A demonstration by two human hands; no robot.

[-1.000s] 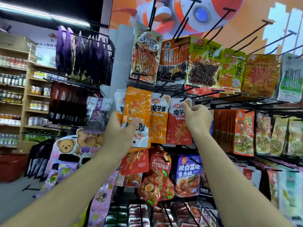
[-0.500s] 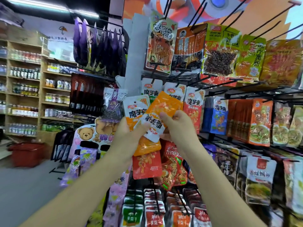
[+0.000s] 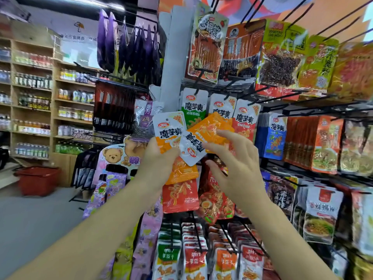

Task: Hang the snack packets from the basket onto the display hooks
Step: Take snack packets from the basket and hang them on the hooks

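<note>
Left hand point(image 3: 159, 160) grips a fan of orange packets point(image 3: 170, 131) above it; right hand point(image 3: 236, 168), fingers spread, holds nothing, just beside them.

Orange-and-white snack packets point(image 3: 168, 130) fanned, gripped by left hand point(image 3: 159, 160). The right hand point(image 3: 236, 168) has fingers spread, at the tilted orange packet point(image 3: 207, 130). Behind, display hooks point(image 3: 282, 96) carry hung packets. A red basket point(image 3: 37, 179) sits on floor, far left.

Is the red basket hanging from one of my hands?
No, the red basket sits on the floor beside the wooden shelves.
</note>
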